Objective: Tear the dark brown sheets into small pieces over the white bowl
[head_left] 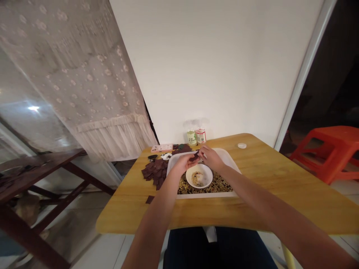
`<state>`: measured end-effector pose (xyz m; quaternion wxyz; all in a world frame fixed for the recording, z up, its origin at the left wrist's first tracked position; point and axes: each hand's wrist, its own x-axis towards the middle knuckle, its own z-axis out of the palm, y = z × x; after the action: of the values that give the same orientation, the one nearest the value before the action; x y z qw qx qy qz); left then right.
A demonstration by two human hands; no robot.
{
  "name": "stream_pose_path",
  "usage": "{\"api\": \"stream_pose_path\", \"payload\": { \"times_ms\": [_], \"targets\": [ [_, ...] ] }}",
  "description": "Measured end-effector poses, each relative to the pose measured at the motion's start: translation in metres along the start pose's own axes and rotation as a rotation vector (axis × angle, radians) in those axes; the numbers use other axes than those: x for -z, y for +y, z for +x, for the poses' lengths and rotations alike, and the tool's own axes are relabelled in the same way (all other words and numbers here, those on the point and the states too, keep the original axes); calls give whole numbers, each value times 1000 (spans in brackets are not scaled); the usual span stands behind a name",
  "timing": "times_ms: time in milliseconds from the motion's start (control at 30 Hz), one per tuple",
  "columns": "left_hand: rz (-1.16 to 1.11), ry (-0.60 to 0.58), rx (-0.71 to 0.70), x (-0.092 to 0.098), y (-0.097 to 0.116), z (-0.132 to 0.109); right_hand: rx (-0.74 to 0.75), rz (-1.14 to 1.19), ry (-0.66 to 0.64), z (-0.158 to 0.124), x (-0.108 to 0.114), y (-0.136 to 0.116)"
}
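Note:
My left hand is closed on a dark brown square piece over the far part of the white tray. My right hand meets it there, fingertips pinched together at the edge of the piece; whatever they grip is too small to tell. Just below both hands, a white bowl holds some small pale beads. It rests among many yellowish and dark round beads that cover the white tray. To the left of the tray lies a heap of dark brown square pieces.
On the wooden table, a pink phone lies behind the heap. A green can and a red-and-white can stand by the wall. A small white lid lies right of the tray. An orange stool stands beyond the table.

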<state>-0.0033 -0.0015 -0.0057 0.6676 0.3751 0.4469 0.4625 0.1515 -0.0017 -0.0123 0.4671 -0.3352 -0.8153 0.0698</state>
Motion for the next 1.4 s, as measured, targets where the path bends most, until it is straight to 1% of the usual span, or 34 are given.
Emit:
{"api": "stream_pose_path", "payload": {
  "times_ms": [133, 333, 533, 767, 1000, 1233, 1400],
  "targets": [
    [-8, 12, -1, 0, -1, 2, 52, 4, -53, -1, -3, -3],
    [-27, 3, 29, -3, 2, -1, 2, -18, 1, 0, -1, -3],
    [-21, 21, 44, -6, 4, -2, 9, -11, -51, 1, -3, -4],
    [-31, 56, 69, -7, 5, -3, -27, 51, 14, 2, -1, -4],
    [-47, 38, 61, -7, 5, -3, -24, 104, 74, 4, 0, -6],
    [-63, 55, 71, -7, 7, -4, -37, 116, 39, 2, 1, -7],
    [-63, 45, 74, -5, 6, -2, -26, 118, 60, 3, 1, -10]
  ]
}}
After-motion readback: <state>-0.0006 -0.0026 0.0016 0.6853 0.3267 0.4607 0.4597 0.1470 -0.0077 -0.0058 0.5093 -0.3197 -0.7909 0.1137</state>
